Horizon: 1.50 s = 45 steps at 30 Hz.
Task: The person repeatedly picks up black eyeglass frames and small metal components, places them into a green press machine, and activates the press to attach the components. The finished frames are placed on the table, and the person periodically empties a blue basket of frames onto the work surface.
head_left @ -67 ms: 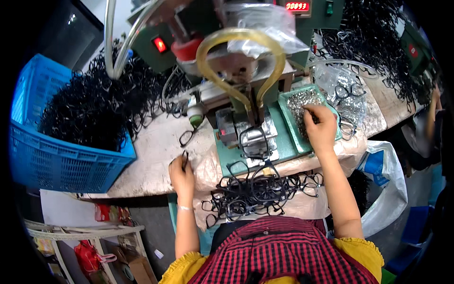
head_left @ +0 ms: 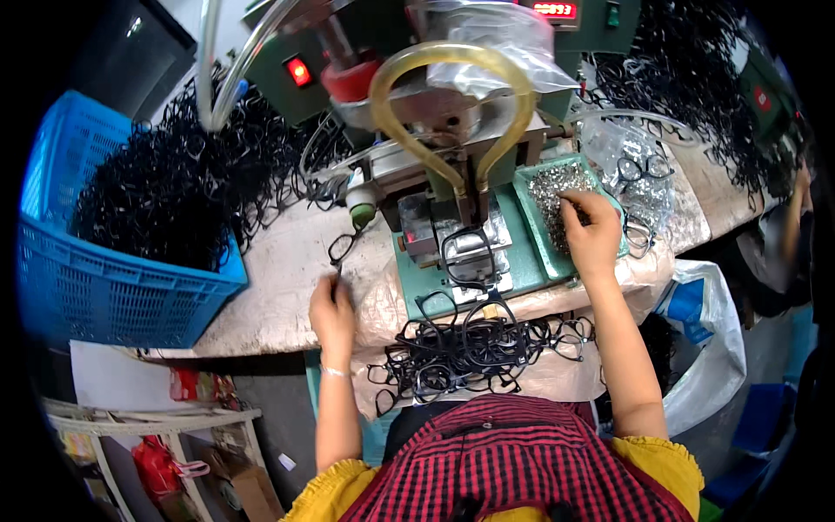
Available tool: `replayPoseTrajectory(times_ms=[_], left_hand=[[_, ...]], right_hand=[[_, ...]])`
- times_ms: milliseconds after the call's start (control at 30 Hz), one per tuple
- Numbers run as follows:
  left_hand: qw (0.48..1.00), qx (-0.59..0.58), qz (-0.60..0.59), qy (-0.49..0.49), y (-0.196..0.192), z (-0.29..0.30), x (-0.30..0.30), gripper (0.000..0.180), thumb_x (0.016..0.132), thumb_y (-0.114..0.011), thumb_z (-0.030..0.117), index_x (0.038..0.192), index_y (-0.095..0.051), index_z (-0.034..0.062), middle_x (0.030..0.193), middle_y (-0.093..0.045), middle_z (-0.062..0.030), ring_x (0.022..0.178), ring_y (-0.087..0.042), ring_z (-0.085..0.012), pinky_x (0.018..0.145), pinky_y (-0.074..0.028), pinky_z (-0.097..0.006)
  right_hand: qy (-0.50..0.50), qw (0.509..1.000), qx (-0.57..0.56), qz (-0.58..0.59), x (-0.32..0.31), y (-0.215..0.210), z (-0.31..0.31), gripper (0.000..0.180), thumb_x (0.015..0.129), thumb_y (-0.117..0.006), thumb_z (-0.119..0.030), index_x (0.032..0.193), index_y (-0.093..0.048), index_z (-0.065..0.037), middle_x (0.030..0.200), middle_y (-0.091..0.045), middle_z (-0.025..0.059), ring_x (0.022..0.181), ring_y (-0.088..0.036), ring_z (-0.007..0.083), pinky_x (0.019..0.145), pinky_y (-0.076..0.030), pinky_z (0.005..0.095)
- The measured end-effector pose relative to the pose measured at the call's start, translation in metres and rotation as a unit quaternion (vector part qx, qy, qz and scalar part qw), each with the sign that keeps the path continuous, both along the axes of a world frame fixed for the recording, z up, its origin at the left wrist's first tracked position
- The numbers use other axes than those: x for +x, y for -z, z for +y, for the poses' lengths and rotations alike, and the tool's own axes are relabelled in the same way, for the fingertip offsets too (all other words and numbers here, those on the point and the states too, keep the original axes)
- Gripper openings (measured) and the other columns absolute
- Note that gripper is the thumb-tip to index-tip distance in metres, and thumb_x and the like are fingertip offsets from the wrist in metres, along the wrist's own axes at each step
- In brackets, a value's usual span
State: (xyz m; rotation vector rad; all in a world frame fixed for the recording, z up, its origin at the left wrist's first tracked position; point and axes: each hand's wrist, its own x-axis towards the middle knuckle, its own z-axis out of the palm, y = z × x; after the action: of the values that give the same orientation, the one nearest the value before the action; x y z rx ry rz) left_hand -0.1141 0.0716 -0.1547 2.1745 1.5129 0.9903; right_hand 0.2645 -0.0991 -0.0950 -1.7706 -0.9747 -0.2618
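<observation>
My left hand (head_left: 331, 313) is over the bench's left part, its fingers closed round a slim black piece (head_left: 337, 289) that is mostly hidden. Just beyond its fingertips lies a black eyeglass frame (head_left: 342, 250), beside a green-tipped white bottle (head_left: 361, 205). My right hand (head_left: 595, 233) reaches into a green tray (head_left: 541, 246) of tiny silvery metal parts (head_left: 557, 187), thumb and fingers pinched together. Whatever they pinch is too small to make out. Between my hands, another black eyeglass frame (head_left: 468, 258) sits on the metal fixture of a bench press (head_left: 417, 228).
Many black eyeglass frames (head_left: 461, 352) are heaped at the bench's near edge. A blue crate (head_left: 113, 296) piled with black frames stands at the left. A bent yellowish tube (head_left: 452, 54) arches above the fixture. A white sack (head_left: 709, 348) hangs at right, near another person's arm (head_left: 796, 213).
My left hand has moved slightly away from me, closer to the loose frame by the bottle. My right hand stays pinched in the tray.
</observation>
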Motion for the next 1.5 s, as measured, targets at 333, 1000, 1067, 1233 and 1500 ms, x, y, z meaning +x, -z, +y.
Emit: replayPoseTrajectory(times_ms=[333, 1000, 1067, 1233, 1500], left_hand=[[0.977, -0.106, 0.184, 0.004, -0.028, 0.102, 0.081, 0.044, 0.099, -0.048, 0.045, 0.116, -0.069, 0.0109, 0.105, -0.07, -0.0208, 0.101, -0.064, -0.0417, 0.084, -0.05, -0.047], [0.758, -0.266, -0.555, 0.216, -0.156, -0.072, 0.086, 0.041, 0.108, -0.036, 0.041, 0.11, -0.051, 0.0036, 0.078, -0.064, -0.0126, 0.07, -0.064, -0.0231, 0.065, -0.052, -0.032], [0.695, -0.279, -0.596, 0.291, -0.191, -0.1, 0.089, 0.039, 0.108, -0.029, 0.039, 0.107, -0.048, 0.0046, 0.071, -0.063, -0.0158, 0.06, -0.061, -0.0254, 0.062, -0.053, -0.032], [0.587, -0.513, -0.44, 0.445, -0.201, -0.12, 0.091, 0.026, 0.105, -0.035, 0.026, 0.106, -0.047, 0.0037, 0.079, -0.068, -0.024, 0.06, -0.065, -0.0269, 0.057, -0.053, -0.031], [0.469, -0.69, -0.452, 0.315, -0.143, -0.11, 0.149, 0.024, 0.101, -0.044, 0.024, 0.104, -0.053, 0.0027, 0.077, -0.068, -0.0213, 0.07, -0.067, -0.0243, 0.064, -0.054, -0.028]], right_hand=[[0.014, 0.999, 0.009, 0.042, 0.003, 0.007, -0.015, 0.012, 0.081, -0.069, -0.005, 0.092, -0.073, -0.003, 0.088, -0.07, 0.0101, 0.084, -0.066, 0.0238, 0.079, -0.05, 0.0326], [-0.287, 0.891, 0.133, 0.326, -0.085, -0.074, 0.029, 0.046, 0.082, -0.068, 0.004, 0.126, -0.052, 0.003, 0.093, -0.069, 0.007, 0.094, -0.063, 0.0113, 0.092, -0.046, 0.0254], [-0.301, 0.869, 0.143, 0.366, -0.092, -0.085, 0.028, 0.049, 0.082, -0.067, 0.004, 0.128, -0.05, 0.003, 0.095, -0.069, 0.0088, 0.094, -0.063, 0.0122, 0.094, -0.045, 0.027], [-0.27, 0.917, 0.102, 0.277, -0.101, -0.091, 0.01, 0.042, 0.083, -0.064, 0.0, 0.124, -0.057, 0.001, 0.108, -0.069, 0.0147, 0.106, -0.064, 0.0227, 0.099, -0.045, 0.0327], [0.023, 0.98, -0.148, -0.128, 0.013, 0.006, -0.021, 0.021, 0.075, -0.073, -0.011, 0.095, -0.073, -0.005, 0.122, -0.063, 0.0206, 0.124, -0.053, 0.0391, 0.105, -0.042, 0.045]])
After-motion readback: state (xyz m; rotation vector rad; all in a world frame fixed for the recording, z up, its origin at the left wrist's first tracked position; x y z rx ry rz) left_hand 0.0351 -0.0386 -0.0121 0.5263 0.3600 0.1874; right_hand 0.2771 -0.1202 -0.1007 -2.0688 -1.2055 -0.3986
